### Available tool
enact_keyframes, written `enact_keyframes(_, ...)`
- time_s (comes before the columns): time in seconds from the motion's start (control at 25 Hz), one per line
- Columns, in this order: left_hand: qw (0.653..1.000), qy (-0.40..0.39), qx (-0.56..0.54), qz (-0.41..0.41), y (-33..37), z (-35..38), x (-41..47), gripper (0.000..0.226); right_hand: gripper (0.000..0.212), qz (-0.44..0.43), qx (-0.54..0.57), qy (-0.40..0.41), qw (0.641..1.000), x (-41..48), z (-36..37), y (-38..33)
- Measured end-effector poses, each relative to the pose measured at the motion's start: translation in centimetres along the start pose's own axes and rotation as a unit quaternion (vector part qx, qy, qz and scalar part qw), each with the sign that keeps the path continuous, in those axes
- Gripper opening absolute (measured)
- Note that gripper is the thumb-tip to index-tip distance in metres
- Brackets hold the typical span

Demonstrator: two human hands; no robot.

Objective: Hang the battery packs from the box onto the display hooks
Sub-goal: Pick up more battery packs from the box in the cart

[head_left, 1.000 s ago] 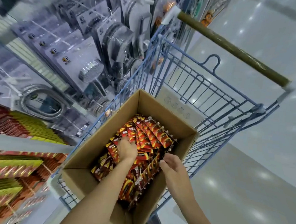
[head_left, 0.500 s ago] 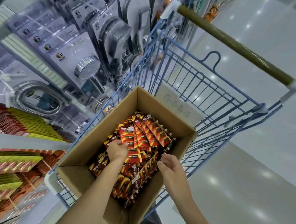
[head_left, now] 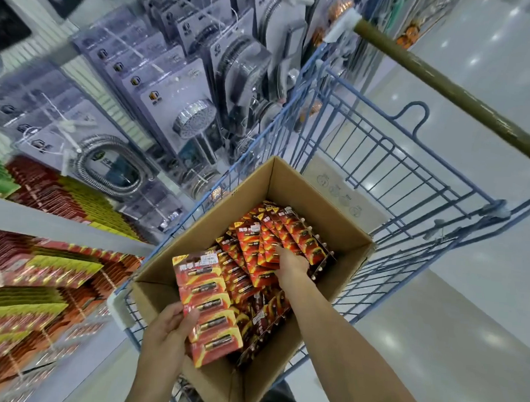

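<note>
An open cardboard box (head_left: 343,225) sits in a blue wire cart and holds several red and orange battery packs (head_left: 263,251). My left hand (head_left: 167,329) grips a fanned strip of battery packs (head_left: 209,303) by its left edge, lifted above the box's near left corner. My right hand (head_left: 290,262) reaches down into the box and rests on the packs there, its fingertips among them; whether it holds one is hidden. Display racks of hanging battery packs (head_left: 33,266) fill the lower left.
The blue cart (head_left: 415,180) has an olive handle bar (head_left: 453,91) at the far right. Packaged shower heads and hoses (head_left: 185,113) hang on hooks at the upper left, close to the cart's side. A grey shelf rail (head_left: 52,223) crosses above the battery racks. Glossy floor lies to the right.
My left hand has lifted a strip of battery packs out of the box toward me. My right hand has moved from the box's near right edge deeper onto the packs.
</note>
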State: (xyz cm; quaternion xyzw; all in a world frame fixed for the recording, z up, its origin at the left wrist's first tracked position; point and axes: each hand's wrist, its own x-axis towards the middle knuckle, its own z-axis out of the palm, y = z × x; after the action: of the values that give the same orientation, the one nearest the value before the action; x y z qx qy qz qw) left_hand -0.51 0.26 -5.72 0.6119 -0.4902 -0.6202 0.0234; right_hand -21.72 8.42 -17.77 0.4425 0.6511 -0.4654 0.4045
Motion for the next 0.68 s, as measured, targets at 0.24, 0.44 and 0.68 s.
enact_keyframes(0.24,0.998,0.037,-0.042,-0.021,-0.8,-3.0,-0.3,0.009,0.089,-0.031,0.038,0.058,0.997,0.8,1.5,0.6)
enact_keyframes(0.44,0.995,0.043,-0.095,-0.010,-0.3,-4.3,0.3,0.014,0.049,-0.024,0.076,0.054,0.995,-1.3,-0.2,2.5)
enact_keyframes(0.68,0.989,-0.030,-0.137,0.040,1.0,-6.3,-0.2,0.018,0.054,0.007,0.099,-0.151,0.984,-8.2,-3.1,5.3)
